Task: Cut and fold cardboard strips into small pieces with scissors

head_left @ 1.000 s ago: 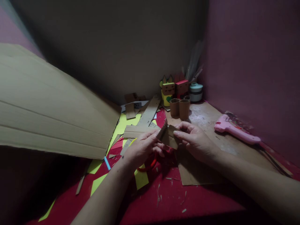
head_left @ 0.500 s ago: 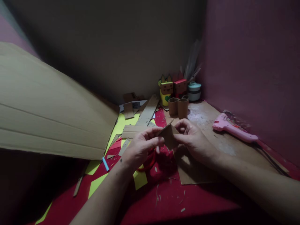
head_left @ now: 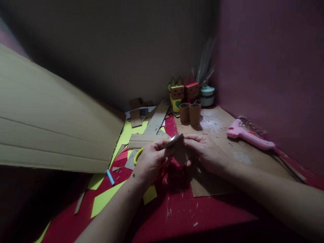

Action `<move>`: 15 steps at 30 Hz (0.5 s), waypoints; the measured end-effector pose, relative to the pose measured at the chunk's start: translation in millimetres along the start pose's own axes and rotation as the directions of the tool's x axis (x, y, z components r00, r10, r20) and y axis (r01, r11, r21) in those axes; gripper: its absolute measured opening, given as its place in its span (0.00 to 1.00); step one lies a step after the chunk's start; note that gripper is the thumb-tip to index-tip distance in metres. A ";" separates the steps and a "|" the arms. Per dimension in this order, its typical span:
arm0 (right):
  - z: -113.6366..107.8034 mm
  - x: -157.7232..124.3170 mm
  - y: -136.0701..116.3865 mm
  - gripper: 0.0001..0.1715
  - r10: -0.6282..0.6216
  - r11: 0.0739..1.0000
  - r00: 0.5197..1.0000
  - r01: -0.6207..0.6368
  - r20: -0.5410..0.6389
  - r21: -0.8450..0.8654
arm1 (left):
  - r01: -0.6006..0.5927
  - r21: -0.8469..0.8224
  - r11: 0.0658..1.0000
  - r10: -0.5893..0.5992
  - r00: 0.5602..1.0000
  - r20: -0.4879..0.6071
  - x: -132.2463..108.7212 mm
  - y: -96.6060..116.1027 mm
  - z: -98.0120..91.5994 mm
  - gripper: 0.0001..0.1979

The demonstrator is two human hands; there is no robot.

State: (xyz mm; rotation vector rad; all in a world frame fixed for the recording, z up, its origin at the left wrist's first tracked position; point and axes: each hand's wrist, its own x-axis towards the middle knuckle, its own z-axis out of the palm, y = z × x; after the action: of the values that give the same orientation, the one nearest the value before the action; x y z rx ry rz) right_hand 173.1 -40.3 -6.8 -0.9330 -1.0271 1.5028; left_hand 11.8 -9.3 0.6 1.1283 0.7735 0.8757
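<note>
With curled fingers, the left hand [head_left: 151,161] and right hand [head_left: 202,150] are pinching a cardboard piece [head_left: 180,153] between them above the desk [head_left: 182,216], its upper edge slanting up rightward (long axis unclear), neither hand nearer.

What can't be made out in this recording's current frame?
Head view, cardboard piece: far side, facing away.
Head view, yellow loop: remainder hidden by left hand.
Head view, rear tube: mostly hidden by nearer tubes.
Head view, cardboard panel: cut off by left edge.
</note>
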 end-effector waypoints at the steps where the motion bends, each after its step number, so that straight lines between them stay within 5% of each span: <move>1: -0.2 0.3 0.0 0.10 0.000 1.000 1.000 0.000 0.011 0.013 | 0.005 -0.014 1.000 -0.005 1.000 0.009 0.8 -0.9 -1.1 0.14; 9: -0.2 1.3 1.6 0.10 0.000 0.998 1.000 -0.001 0.015 0.069 | 0.044 -0.086 0.995 -0.046 0.999 -0.016 2.7 -1.0 -3.3 0.15; 15: -1.3 3.1 2.5 0.07 0.004 0.997 1.000 -0.004 0.005 0.081 | 0.068 -0.034 0.997 -0.069 0.998 -0.011 0.0 4.3 0.7 0.08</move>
State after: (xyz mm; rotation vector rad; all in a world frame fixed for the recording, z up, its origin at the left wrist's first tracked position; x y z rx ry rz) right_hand 173.1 -37.3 -9.7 -0.8747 -0.9606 1.5391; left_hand 11.6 -8.8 4.9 1.0617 0.8001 0.8357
